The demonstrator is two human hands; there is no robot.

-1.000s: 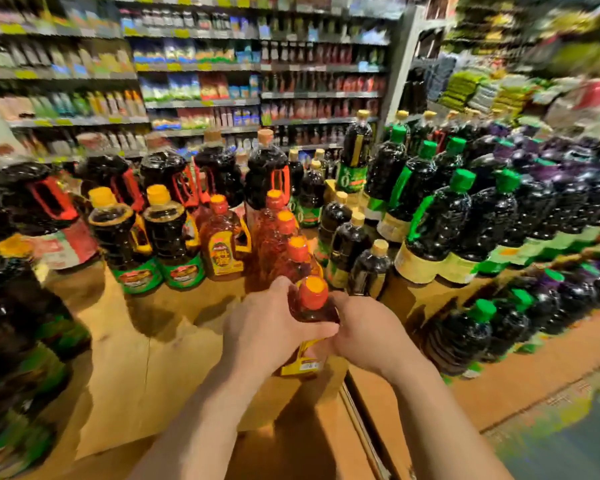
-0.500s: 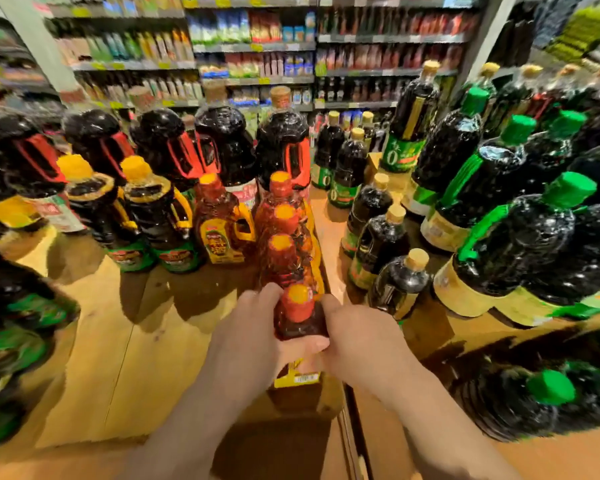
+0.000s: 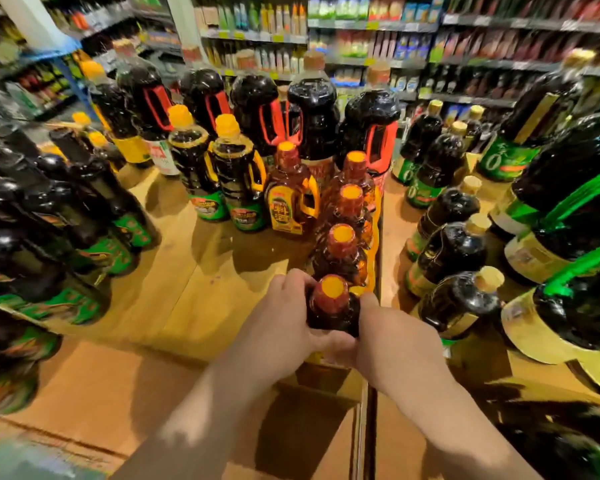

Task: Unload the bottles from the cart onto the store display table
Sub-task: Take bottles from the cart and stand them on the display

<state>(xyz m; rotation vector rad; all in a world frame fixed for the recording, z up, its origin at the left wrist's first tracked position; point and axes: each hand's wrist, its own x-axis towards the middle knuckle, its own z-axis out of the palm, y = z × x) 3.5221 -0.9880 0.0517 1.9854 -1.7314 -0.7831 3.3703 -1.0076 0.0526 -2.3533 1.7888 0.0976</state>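
Bottle at lower centre of the frame, upright on the wooden surface, long axis vertical, orange cap up. Nearest in a row of like amber bottles running up the frame. Left hand curled round its left side, thumb across the front; right hand wrapped round its right side. Both forearms reaching in from the bottom edge. Dark bottles just right.

- The desk looks like smooth, matt wood (pale tan).
- The amber bottle is clear glossy plastic, its orange cap matt.
- Dark bottles shine wetly; their paper-looking labels stay dull.
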